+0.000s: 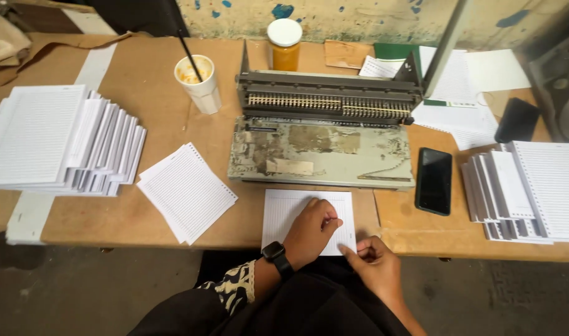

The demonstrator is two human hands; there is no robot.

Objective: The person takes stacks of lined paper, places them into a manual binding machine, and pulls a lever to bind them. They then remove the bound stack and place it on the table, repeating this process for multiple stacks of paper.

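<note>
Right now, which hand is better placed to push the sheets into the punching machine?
The left hand, probably: it lies flat on the sheets, just below the punching machine. The right hand only pinches their lower right corner at the table edge.

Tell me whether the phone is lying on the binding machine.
No. The black phone lies flat on the table, just right of the binding machine.

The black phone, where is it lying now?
In the head view the black phone lies on the table, right of the binding machine, beside the right paper stacks.
</note>
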